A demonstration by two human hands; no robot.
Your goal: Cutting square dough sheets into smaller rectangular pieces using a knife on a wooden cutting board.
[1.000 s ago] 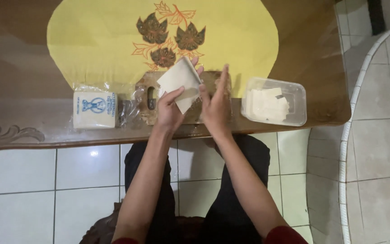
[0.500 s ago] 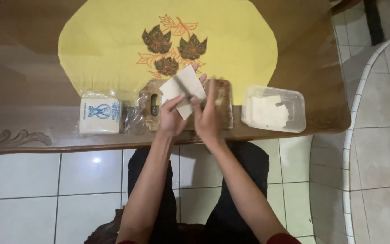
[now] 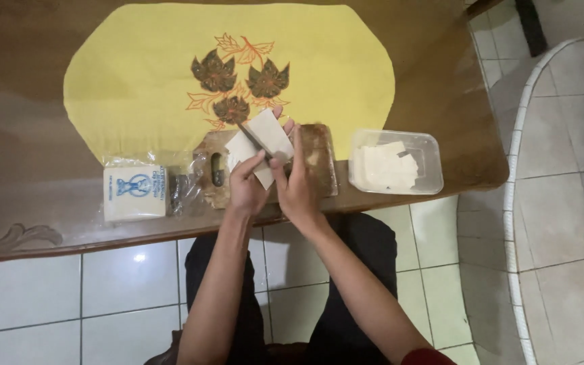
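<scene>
My left hand [image 3: 247, 186] and my right hand [image 3: 300, 184] are pressed close together over a wooden cutting board [image 3: 319, 159] at the table's front edge. Both hold a white square sheet [image 3: 268, 132], tilted like a diamond, with its lower corner hidden between the fingers. A thin dark line crosses the sheet; I cannot tell whether it is a crease or a tool. The right hand's fingers lie along the sheet's right edge, while the left hand grips it from below.
A clear plastic tub [image 3: 427, 145] with white folded pieces stands right of the board. A wrapped white pack with a blue print [image 3: 133, 192] lies to the left. A yellow mat with a leaf pattern [image 3: 143, 74] covers the brown table [image 3: 21, 135]. Tiled floor lies below.
My right hand has moved left from an open pose beside the sheet and closed against it. Both hands now sit tighter together.
</scene>
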